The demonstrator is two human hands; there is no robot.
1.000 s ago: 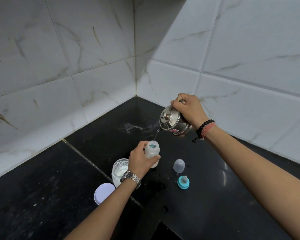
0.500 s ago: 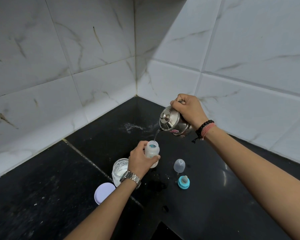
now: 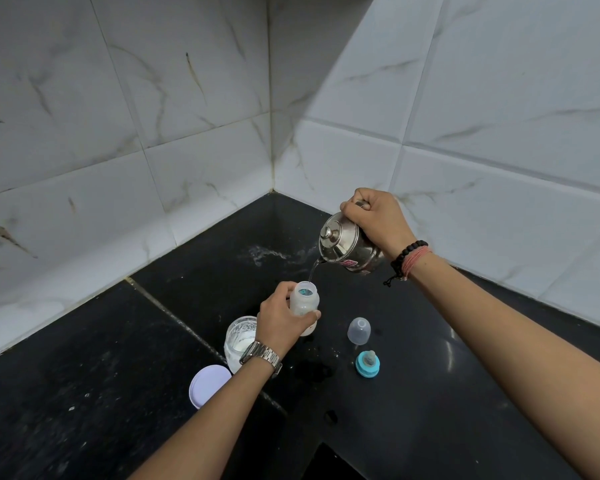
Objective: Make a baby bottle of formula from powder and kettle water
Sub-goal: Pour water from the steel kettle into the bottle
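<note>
My right hand point(image 3: 378, 220) grips the handle of a small steel kettle point(image 3: 347, 245), tilted with its spout down to the left. A thin stream of water falls from the spout into the open mouth of a translucent baby bottle point(image 3: 303, 301). My left hand point(image 3: 281, 322) holds that bottle upright on the black counter point(image 3: 118, 393), fingers wrapped round its lower body. Just left of the bottle, partly behind my wrist, stands an open glass jar of white powder point(image 3: 239, 337).
The jar's pale lid point(image 3: 208, 384) lies on the counter near my left forearm. A clear bottle cap point(image 3: 359, 330) and a blue ring with the teat point(image 3: 368, 364) sit to the right of the bottle. White tiled walls meet in a corner behind. Spilled powder point(image 3: 267, 252) marks the counter.
Almost nothing differs. Both hands keep their places and the water keeps running from the kettle into the bottle.
</note>
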